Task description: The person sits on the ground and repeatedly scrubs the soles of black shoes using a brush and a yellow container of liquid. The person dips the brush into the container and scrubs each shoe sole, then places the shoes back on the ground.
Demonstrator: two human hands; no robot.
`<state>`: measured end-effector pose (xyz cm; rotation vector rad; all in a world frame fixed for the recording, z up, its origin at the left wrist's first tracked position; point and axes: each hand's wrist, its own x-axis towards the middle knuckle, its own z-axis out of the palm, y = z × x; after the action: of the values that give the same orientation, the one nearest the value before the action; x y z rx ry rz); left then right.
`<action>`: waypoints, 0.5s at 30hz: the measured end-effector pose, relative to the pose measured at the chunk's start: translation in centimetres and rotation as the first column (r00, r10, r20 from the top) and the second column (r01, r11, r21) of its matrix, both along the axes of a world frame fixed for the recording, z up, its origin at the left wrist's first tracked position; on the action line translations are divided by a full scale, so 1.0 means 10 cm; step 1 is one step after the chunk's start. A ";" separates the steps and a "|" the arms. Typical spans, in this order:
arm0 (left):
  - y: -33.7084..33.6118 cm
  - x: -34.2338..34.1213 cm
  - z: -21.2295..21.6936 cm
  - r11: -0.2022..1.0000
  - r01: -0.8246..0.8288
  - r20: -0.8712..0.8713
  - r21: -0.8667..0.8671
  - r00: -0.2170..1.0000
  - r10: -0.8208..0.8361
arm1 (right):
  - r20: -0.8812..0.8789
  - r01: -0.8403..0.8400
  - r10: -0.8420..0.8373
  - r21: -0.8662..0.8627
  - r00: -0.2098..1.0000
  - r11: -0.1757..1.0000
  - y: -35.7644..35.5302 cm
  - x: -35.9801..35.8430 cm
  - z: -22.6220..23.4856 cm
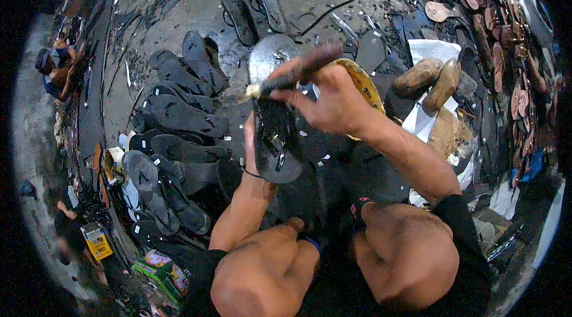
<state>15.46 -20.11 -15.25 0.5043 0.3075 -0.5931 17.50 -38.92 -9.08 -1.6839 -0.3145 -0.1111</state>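
Between the knees, low centre of the floor: a person sits over a black sandal sole [275, 144], seen from above.

Right hand [333, 102]: grip pressed together around a brown wooden handle of a brush [298, 70]; the pale bristle end points left, just above the top of the sole.

Left hand [251, 138]: mostly hidden behind the sole; grip curled on its left edge, holding it upright and tilted. How tightly the fingers close cannot be told.

Sole: dark and glossy, with a strap across it; it sits above the person's left knee, near the middle of the floor.

Yellow-rimmed dish [364, 86]: just behind the right hand; its inside is hidden by the hand, so its contents cannot be told.

Grey round pan [269, 55]: beyond the brush tip, its inner face dark and shiny.

Pile of black sandals [179, 132]: heaped on the floor to the left, touching one another.

Two wooden shoe forms [430, 78]: lying on white paper, right of the dish.

Brown and pink soles [506, 37]: spread along the far right edge of the floor.

Coloured boxes [158, 266]: at the near left edge.
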 end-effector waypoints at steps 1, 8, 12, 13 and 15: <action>-0.02 0.00 0.17 0.995 -0.061 -0.020 0.084 0.998 0.063 | 0.126 -0.032 0.039 -0.058 0.991 0.998 0.03 -0.15 0.01; 0.28 0.20 0.13 0.909 -0.130 0.077 -0.396 0.982 0.174 | 0.201 -0.329 0.333 -0.054 0.921 0.943 -0.18 -0.38 0.19; 0.30 0.34 -0.17 0.988 -0.154 0.021 -0.032 0.988 0.155 | 0.287 -0.209 0.245 -0.151 0.926 0.966 0.09 -0.73 0.17; 0.29 0.35 -0.25 0.994 -0.081 0.010 0.079 0.997 0.081 | 0.372 -0.357 0.404 -0.192 0.836 0.914 0.11 -0.77 0.24; 0.34 0.27 -0.43 0.952 0.098 -0.067 0.290 0.994 -0.082 | 0.416 -0.200 0.310 -0.287 0.855 0.937 0.05 -0.60 0.30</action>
<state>18.12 -16.66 -19.52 0.7921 0.4292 -0.6543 11.47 -38.43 -6.10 -1.8198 -0.9391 -0.2819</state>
